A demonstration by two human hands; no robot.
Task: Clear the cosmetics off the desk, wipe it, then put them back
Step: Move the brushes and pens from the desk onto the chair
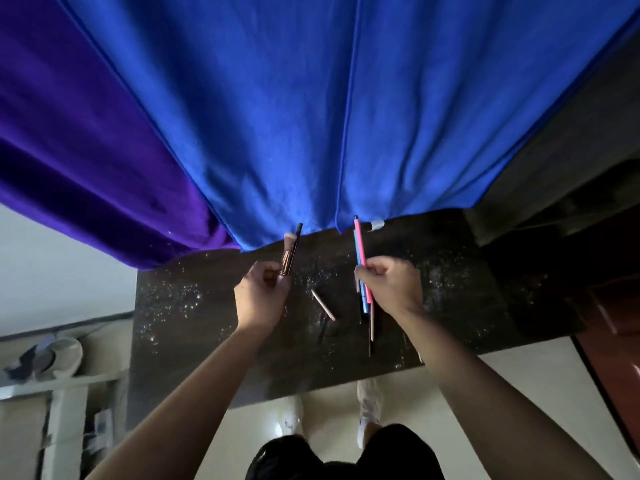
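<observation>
My left hand is closed around a rose-gold makeup brush together with a thin black pencil, both pointing away from me. A bundle of slim cosmetic pencils, one pink and one blue among them, sits in the grip of my right hand, their lower ends hanging below the fist. A single pinkish pencil lies loose on the dark, glittery desk between my two hands.
Blue cloth and purple cloth hang behind the desk's far edge. A small grey piece lies at the far edge. A white shelf stands left, dark furniture right. My feet stand under the near edge.
</observation>
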